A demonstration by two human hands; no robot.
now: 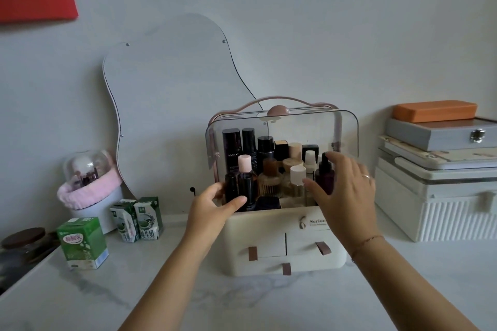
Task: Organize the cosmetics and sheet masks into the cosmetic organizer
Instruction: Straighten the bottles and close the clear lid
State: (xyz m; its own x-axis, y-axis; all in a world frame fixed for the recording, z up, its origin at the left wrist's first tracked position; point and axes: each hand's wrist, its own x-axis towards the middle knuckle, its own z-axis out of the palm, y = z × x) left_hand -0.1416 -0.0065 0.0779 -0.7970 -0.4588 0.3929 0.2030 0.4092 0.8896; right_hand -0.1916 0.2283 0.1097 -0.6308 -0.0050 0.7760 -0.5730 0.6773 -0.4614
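The cream cosmetic organizer (pixel 269 234) stands on the marble top with its clear lid (pixel 295 126) swung up. Several bottles stand upright in its top compartment, among them a pink-capped dark bottle (pixel 244 166) and a dark purple bottle (pixel 325 172). My left hand (pixel 207 209) is at the front left corner, with thumb and fingers curled around a small black bottle (pixel 230 185). My right hand (pixel 344 191) hovers with fingers spread at the right front, beside the purple bottle. The three drawers below are closed. No sheet masks are in view.
A wavy mirror (pixel 166 83) leans on the wall behind. To the left are green milk cartons (pixel 83 243), a domed holder with a pink band (pixel 88 185) and a dark jar (pixel 24 244). Stacked boxes (pixel 435 196) stand to the right.
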